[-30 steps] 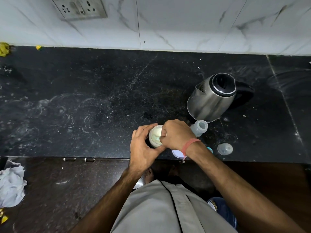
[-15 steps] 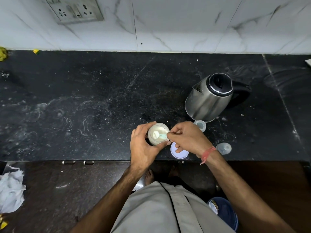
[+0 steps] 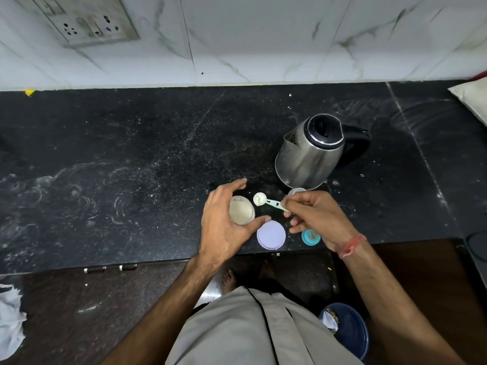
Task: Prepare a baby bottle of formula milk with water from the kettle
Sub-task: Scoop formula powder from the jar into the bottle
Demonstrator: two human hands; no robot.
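Head view: the left hand (image 3: 224,227) curls around the open formula jar (image 3: 241,213) on the desk (image 3: 131,180), while the right hand (image 3: 320,219) pinches the handle of a light, rigid scoop (image 3: 266,202) heaped with powder, which probably spills if tilted. The kettle (image 3: 308,154) stands just behind; a lid (image 3: 271,236) and teal bottle ring (image 3: 311,237) crowd the desk's front edge.

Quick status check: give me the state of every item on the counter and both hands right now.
Formula jar: open, powder inside.
Jar lid: off, lying flat on the counter.
Scoop: filled, lifted clear of the jar.
Kettle: upright, lid closed.
Baby bottle: uncapped, mostly hidden.
Teal bottle ring: off, on the counter.
Left hand: grip around the jar.
Right hand: pinches the scoop handle.
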